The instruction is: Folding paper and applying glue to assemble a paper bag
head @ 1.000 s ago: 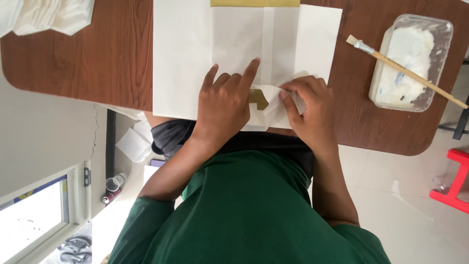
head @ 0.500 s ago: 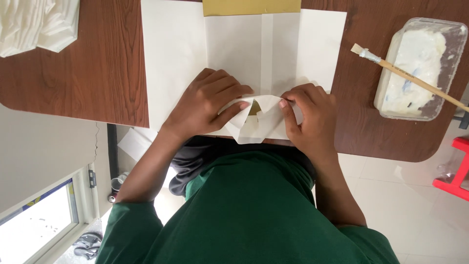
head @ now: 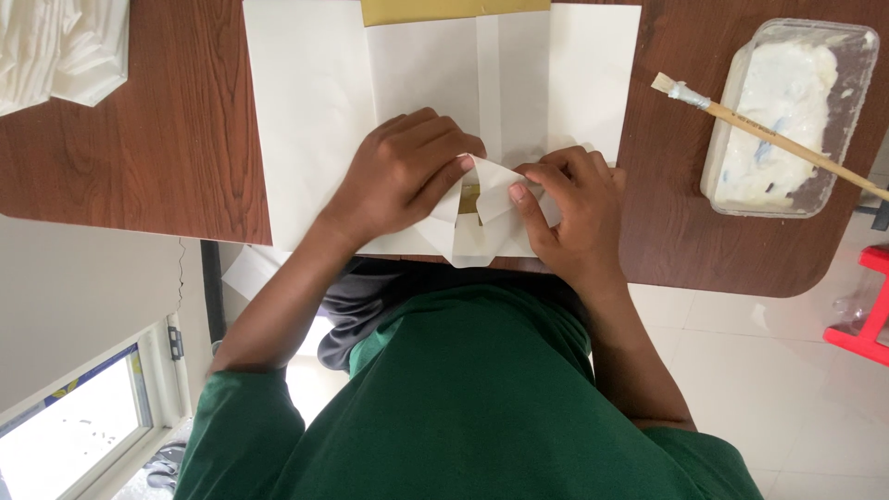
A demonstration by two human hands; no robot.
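Observation:
A large white paper sheet [head: 315,111] lies on the brown wooden table [head: 139,157], with a folded centre strip running down it. At its near edge, small white flaps [head: 486,199] are folded up over a tan piece [head: 470,196] that shows through the gap. My left hand [head: 403,176] rests on the sheet with its fingertips curled onto the left flap. To the right, my right hand [head: 569,208] pinches the right flap with thumb and forefinger. The two hands almost touch. A gold strip [head: 454,9] peeks out at the sheet's far edge.
A clear plastic tub of white paste [head: 787,116] stands at the right, with a wooden brush [head: 769,134] lying across its rim. White folded material [head: 60,46] sits at the far left corner. A red stool [head: 866,306] stands on the floor beside the table.
My left forefinger was stretched out; it has since curled down onto the flap. The flaps have closed further over the tan piece, and both hands have drawn together.

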